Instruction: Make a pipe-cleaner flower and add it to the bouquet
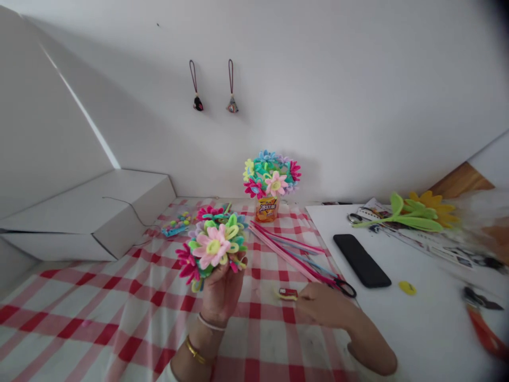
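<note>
My left hand point(223, 294) is closed around the underside of a pipe-cleaner flower bouquet point(213, 246), lifted above the checked cloth. Its fuzzy blooms are pink, magenta, green, yellow and blue, and they hide some of my fingertips. Lower and to the right, my right hand point(324, 305) is closed, with a short pale yellow pipe cleaner point(287, 298) sticking out of its fingers, blurred at the tip. A small red item with a white label point(288, 292) shows right beside it; whether I touch it I cannot tell.
Behind stands a second flower bunch point(274, 178) in an orange container point(266, 210). Loose pipe cleaners point(282, 252) and scissors point(345, 287) lie near my right hand. A phone point(361, 260), sunflower point(431, 208) and pliers point(483, 329) are rightward; a white box point(87, 212) is left.
</note>
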### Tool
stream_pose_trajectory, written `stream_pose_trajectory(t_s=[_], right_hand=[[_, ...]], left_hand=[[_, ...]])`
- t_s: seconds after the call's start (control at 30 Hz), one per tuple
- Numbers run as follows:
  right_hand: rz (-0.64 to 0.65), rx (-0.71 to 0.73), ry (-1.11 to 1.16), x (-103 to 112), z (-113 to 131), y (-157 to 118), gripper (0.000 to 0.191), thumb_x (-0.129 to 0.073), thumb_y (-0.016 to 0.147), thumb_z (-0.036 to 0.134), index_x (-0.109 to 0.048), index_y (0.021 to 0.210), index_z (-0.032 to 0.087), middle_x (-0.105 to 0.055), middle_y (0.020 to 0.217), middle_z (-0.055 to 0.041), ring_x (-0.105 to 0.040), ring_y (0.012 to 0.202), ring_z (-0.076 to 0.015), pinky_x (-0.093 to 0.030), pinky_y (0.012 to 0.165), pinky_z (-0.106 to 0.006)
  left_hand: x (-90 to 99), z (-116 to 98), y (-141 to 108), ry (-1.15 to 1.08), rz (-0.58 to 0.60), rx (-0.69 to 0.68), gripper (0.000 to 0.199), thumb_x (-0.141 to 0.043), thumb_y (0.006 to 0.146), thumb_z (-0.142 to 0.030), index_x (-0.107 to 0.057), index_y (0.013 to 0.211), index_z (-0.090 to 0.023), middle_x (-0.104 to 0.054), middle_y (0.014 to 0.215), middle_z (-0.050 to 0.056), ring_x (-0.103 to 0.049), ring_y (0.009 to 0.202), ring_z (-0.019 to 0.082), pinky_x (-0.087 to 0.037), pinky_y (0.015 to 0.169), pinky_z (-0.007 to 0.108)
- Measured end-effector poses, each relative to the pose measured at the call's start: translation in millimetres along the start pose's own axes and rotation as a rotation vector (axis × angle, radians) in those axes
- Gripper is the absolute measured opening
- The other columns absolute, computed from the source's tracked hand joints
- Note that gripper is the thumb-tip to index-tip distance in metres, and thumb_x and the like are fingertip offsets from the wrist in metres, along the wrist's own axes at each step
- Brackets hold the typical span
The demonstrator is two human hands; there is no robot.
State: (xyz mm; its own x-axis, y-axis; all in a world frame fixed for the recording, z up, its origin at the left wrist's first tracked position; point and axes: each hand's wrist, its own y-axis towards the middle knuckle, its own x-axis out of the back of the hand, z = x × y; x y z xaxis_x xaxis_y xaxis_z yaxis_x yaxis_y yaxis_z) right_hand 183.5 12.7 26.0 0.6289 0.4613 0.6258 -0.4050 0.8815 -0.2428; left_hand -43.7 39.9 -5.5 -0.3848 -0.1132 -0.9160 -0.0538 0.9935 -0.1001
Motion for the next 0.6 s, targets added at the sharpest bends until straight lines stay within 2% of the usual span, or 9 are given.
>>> stream_pose_trajectory(t_s=[0.1,0.17,0.23,0.33,0.37,0.4,0.47,0.53,0.6], right_hand=[[-0.207,-0.067,-0.189,4,-13,4,0.034,-0.054,0.071,0.02,-0.045,0.039,0.019,-0.043,0.038,0.0024,-0.033,0.036,-0.0089,-0.015,0.039,-0.025],[-0.26,-0.063,-0.254,4,-18,5,0.026,-0.061,0.067,0.023,-0.051,0.044,0.02,-0.048,0.042,0.0024,-0.039,0.04,-0.0098,-0.016,0.041,-0.024],[-0.327,-0.051,-0.289,3,-16,6,0.011,-0.067,0.061,0.022,-0.058,0.055,0.021,-0.055,0.05,0.0019,-0.046,0.047,-0.0118,-0.02,0.044,-0.023],[-0.438,-0.027,-0.293,-1,-6,5,0.008,-0.068,0.063,0.026,-0.063,0.068,0.021,-0.061,0.063,-0.0008,-0.051,0.057,-0.0146,-0.025,0.048,-0.024],[-0.453,-0.015,-0.279,-2,-2,5,0.009,-0.065,0.068,0.029,-0.062,0.065,0.021,-0.06,0.062,-0.0008,-0.051,0.056,-0.0145,-0.025,0.049,-0.024],[-0.438,0.0,-0.243,-4,2,5,0.017,-0.062,0.072,0.032,-0.06,0.06,0.02,-0.058,0.058,-0.0002,-0.048,0.054,-0.0137,-0.025,0.048,-0.025],[-0.353,0.065,-0.087,-10,10,6,0.033,-0.054,0.08,0.036,-0.056,0.053,0.019,-0.05,0.05,0.0017,-0.044,0.05,-0.0119,-0.024,0.047,-0.024],[-0.287,0.155,0.137,-19,18,9,0.032,-0.049,0.085,0.039,-0.059,0.062,0.019,-0.051,0.055,0.0023,-0.045,0.052,-0.0115,-0.029,0.048,-0.023],[-0.295,0.237,0.313,-31,26,14,0.028,-0.046,0.087,0.04,-0.063,0.082,0.019,-0.058,0.067,0.0008,-0.051,0.06,-0.0129,-0.037,0.053,-0.023]], left_hand=[[1.0,-1,1,0.009,0.01,0.017,0.009,-0.071,0.066,-0.017,-0.069,0.075,-0.02,-0.072,0.078,0.002,-0.064,0.087,0.019,-0.045,0.089,0.036],[0.9,3,0,0.023,0.02,0.046,0.007,-0.071,0.066,-0.018,-0.068,0.072,-0.021,-0.072,0.08,0.001,-0.064,0.089,0.02,-0.044,0.09,0.038],[0.9,8,-2,0.037,0.037,0.063,0.006,-0.072,0.065,-0.019,-0.067,0.068,-0.021,-0.071,0.078,0.0,-0.064,0.09,0.021,-0.043,0.092,0.039],[0.7,14,-5,0.052,0.07,0.076,0.007,-0.072,0.065,-0.019,-0.068,0.069,-0.021,-0.07,0.075,0.0,-0.064,0.089,0.021,-0.04,0.095,0.04],[0.1,16,-5,0.059,0.082,0.076,0.007,-0.072,0.065,-0.019,-0.068,0.071,-0.022,-0.07,0.075,0.0,-0.064,0.09,0.021,-0.039,0.096,0.04],[-1.1,16,-6,0.067,0.097,0.077,0.008,-0.071,0.066,-0.019,-0.068,0.073,-0.022,-0.07,0.076,0.0,-0.063,0.093,0.021,-0.038,0.097,0.041],[-5.5,18,-8,0.082,0.126,0.065,0.01,-0.069,0.068,-0.018,-0.068,0.077,-0.024,-0.07,0.081,0.001,-0.059,0.101,0.021,-0.036,0.1,0.041],[-11.7,20,-11,0.093,0.146,0.049,0.017,-0.068,0.068,-0.017,-0.067,0.083,-0.025,-0.07,0.088,0.001,-0.055,0.109,0.021,-0.034,0.102,0.041],[-16.0,23,-15,0.12,0.157,0.038,0.023,-0.068,0.068,-0.016,-0.067,0.089,-0.025,-0.069,0.097,0.002,-0.052,0.113,0.022,-0.033,0.103,0.04]])
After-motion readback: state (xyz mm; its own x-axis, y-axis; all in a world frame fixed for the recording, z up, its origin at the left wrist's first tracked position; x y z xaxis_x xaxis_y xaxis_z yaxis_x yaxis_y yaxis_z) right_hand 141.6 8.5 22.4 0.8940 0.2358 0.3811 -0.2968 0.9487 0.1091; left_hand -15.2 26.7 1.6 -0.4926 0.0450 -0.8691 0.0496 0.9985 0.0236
